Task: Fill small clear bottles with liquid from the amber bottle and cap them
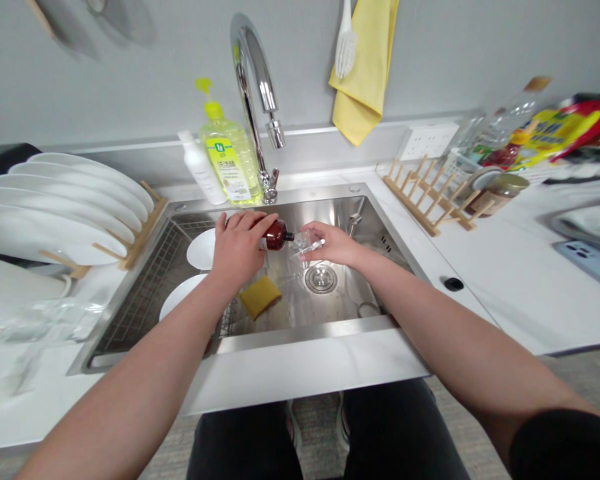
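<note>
My left hand [240, 243] is wrapped round a reddish-brown bottle [276, 236] with a dark neck. The bottle lies almost level over the sink, its mouth pointing right. Just beyond that mouth, my right hand [333, 245] has its fingers closed on a small clear glass [303, 243], whose exact shape is blurred. Whether bottle and glass touch, I cannot tell. Beneath both hands is the steel sink [300, 313], where a yellow sponge [260, 297] lies left of the drain [321, 278].
White bowls [200, 250] sit on the wire rack [135, 313] at the sink's left. Behind stand the faucet [253, 100], a dish soap bottle [230, 157] and a white bottle [203, 170]. Plates [70, 200] fill a left rack; a wooden rack [433, 193] and phone [587, 257] are right.
</note>
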`<state>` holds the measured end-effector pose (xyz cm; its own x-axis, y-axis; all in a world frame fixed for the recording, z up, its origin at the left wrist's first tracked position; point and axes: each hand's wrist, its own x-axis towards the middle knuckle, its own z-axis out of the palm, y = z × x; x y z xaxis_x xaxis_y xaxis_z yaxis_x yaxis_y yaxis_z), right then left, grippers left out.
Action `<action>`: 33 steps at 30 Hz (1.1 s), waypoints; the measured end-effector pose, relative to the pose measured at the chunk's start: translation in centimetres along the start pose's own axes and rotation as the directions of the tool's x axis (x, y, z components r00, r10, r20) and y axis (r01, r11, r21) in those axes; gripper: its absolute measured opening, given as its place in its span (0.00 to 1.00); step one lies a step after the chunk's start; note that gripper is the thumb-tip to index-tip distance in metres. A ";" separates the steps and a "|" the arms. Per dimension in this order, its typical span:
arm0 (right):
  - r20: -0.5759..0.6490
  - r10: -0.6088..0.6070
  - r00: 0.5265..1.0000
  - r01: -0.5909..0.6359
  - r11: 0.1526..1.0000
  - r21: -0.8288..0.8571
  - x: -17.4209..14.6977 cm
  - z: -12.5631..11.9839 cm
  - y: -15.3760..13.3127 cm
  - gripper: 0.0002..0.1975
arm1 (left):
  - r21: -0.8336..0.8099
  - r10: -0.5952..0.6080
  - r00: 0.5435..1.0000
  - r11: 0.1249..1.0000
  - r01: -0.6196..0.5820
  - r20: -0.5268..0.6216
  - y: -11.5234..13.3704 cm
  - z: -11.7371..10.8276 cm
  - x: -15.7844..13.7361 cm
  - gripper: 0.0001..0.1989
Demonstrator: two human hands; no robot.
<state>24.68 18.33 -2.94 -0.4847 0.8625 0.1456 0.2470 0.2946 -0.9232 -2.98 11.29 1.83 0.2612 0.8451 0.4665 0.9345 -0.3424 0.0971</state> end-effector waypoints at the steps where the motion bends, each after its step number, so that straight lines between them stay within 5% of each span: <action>1: -0.001 0.000 1.000 0.000 1.000 0.001 0.0 0.0 0.0 0.37 | 0.011 0.000 1.000 1.000 0.000 0.004 0.0 0.0 0.0 0.39; 33: -0.002 0.017 1.000 -0.017 0.999 -0.051 -0.2 0.2 -0.5 0.37 | 0.064 0.031 0.999 0.998 -0.029 -0.033 0.2 -0.2 -0.1 0.37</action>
<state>24.52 17.99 -2.58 -0.4784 0.8683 0.1308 0.2977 0.3005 -0.9062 -2.84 11.02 2.00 0.2817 0.8204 0.4976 0.9402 -0.3396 0.0277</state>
